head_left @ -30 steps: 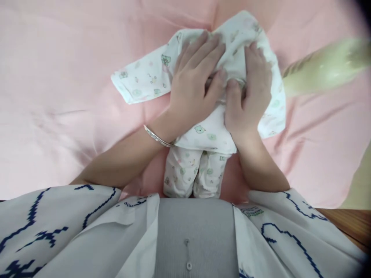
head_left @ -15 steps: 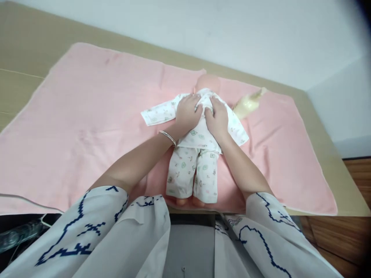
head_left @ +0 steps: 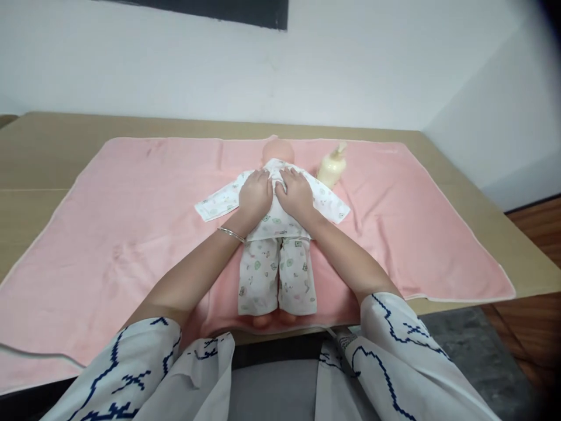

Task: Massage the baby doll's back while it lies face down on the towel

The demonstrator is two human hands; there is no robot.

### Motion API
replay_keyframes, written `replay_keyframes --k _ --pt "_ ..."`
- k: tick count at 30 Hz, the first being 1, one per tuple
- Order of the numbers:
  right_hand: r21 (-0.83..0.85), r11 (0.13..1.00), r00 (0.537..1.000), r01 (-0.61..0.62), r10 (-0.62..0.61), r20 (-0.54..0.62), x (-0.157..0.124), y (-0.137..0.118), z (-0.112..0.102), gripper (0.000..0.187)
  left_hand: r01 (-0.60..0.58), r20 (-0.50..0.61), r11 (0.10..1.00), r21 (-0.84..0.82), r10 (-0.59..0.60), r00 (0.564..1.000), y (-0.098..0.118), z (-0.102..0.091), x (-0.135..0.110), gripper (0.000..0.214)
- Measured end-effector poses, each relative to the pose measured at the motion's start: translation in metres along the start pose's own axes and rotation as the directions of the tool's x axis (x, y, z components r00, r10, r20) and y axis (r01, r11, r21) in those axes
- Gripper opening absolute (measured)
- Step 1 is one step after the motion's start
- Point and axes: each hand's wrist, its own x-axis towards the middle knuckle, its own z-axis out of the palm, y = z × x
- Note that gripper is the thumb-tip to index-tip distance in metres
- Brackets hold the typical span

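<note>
A baby doll (head_left: 277, 228) in a white printed top and trousers lies with its head away from me, its sleeves spread to both sides. Its bare head (head_left: 279, 151) and feet show at the two ends. On the left of its upper body rests my left hand (head_left: 256, 194), fingers laid out flat. My right hand (head_left: 295, 195) lies flat on the right side, thumbs close together. Neither hand grips anything. Just beyond the doll's right-hand sleeve is a pale yellow pump bottle (head_left: 332, 166).
Under the doll a pink blanket (head_left: 131, 234) covers much of the wooden table (head_left: 495, 222). A white wall (head_left: 350, 70) rises behind the table. A cable (head_left: 39, 352) crosses the blanket at the near left.
My view has tilted up and levelled, so more of the wall and a dark panel show. Both hands stay on the doll's upper body in nearly the same place.
</note>
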Motion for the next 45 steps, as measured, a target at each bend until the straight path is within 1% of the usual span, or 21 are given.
replay_keyframes --k 3,5,7,9,11,13,15,17,18,20,23,25,28,31,34,36,39,42,45 --pt "-0.065 0.997 0.997 0.036 -0.032 0.065 0.004 -0.001 -0.009 0.047 0.023 0.002 0.998 0.059 -0.023 1.0 0.007 -0.005 -0.002 0.037" --pt "-0.066 0.995 0.988 0.078 -0.068 0.141 0.008 0.005 -0.014 0.051 0.047 -0.016 0.998 0.037 -0.047 0.999 0.009 -0.006 -0.002 0.033" --pt "-0.028 0.991 0.967 0.128 -0.119 0.223 0.012 0.013 -0.017 0.057 0.062 -0.035 0.998 -0.009 -0.062 0.997 0.009 -0.005 0.0 0.033" --pt "0.007 0.989 0.951 0.147 -0.143 0.275 0.015 0.018 -0.018 0.061 0.061 -0.021 0.997 -0.05 -0.062 0.998 0.005 -0.003 0.003 0.037" --pt "-0.015 0.992 0.956 0.128 -0.119 0.267 0.014 0.018 -0.017 0.061 0.042 0.02 0.997 -0.062 -0.041 0.999 0.001 -0.003 0.009 0.041" --pt "-0.091 0.99 0.973 0.111 -0.09 0.214 0.01 0.011 -0.018 0.058 0.005 0.068 0.999 -0.048 -0.002 0.998 -0.004 -0.005 0.015 0.043" --pt "-0.184 0.975 0.981 0.122 -0.09 0.174 0.006 0.001 -0.022 0.052 -0.03 0.115 0.999 -0.033 0.033 0.993 -0.008 -0.008 0.02 0.041" --pt "-0.243 0.96 0.978 0.139 -0.095 0.183 0.003 -0.007 -0.028 0.045 -0.046 0.14 0.999 -0.028 0.049 0.989 -0.011 -0.009 0.024 0.036" --pt "-0.254 0.957 0.976 0.141 -0.092 0.196 0.003 -0.009 -0.031 0.042 -0.048 0.136 0.999 -0.026 0.051 0.989 -0.013 -0.008 0.024 0.035" --pt "-0.241 0.96 0.972 0.145 -0.094 0.213 0.005 -0.008 -0.033 0.041 -0.052 0.098 0.999 -0.015 0.053 0.994 -0.015 -0.005 0.023 0.038" --pt "-0.16 0.974 0.963 0.161 -0.12 0.242 0.012 0.004 -0.028 0.048 -0.094 0.048 0.995 0.026 0.093 0.995 -0.018 0.0 0.016 0.044" --pt "-0.108 0.982 0.958 0.152 -0.119 0.262 0.016 0.013 -0.022 0.053 -0.132 0.023 0.99 0.057 0.131 0.991 -0.017 0.0 0.01 0.044" --pt "-0.049 0.99 0.958 0.133 -0.116 0.263 0.019 0.022 -0.016 0.056 -0.174 0.0 0.982 0.07 0.175 0.985 -0.011 -0.004 0.003 0.043" --pt "-0.031 0.993 0.967 0.117 -0.107 0.229 0.016 0.021 -0.014 0.054 -0.167 0.001 0.986 0.025 0.167 0.986 -0.007 -0.008 0.002 0.039" --pt "-0.068 0.993 0.979 0.098 -0.084 0.187 0.006 0.009 -0.017 0.053 -0.116 0.006 0.993 -0.026 0.117 0.993 -0.012 -0.009 0.008 0.037" --pt "-0.1 0.988 0.98 0.114 -0.095 0.174 -0.004 -0.001 -0.021 0.052 -0.109 0.049 0.993 -0.055 0.111 0.993 -0.019 -0.01 0.014 0.037" --pt "-0.135 0.978 0.972 0.162 -0.135 0.191 -0.015 -0.012 -0.028 0.052 -0.15 0.109 0.987 -0.063 0.156 0.982 -0.023 -0.013 0.019 0.036" --pt "-0.116 0.98 0.966 0.162 -0.133 0.22 -0.011 -0.007 -0.029 0.049 -0.169 0.116 0.986 -0.009 0.169 0.979 -0.015 -0.017 0.011 0.04" --pt "-0.058 0.986 0.963 0.155 -0.137 0.232 0.004 0.009 -0.024 0.047 -0.162 0.114 0.987 0.014 0.159 0.981 -0.001 -0.018 -0.002 0.041"
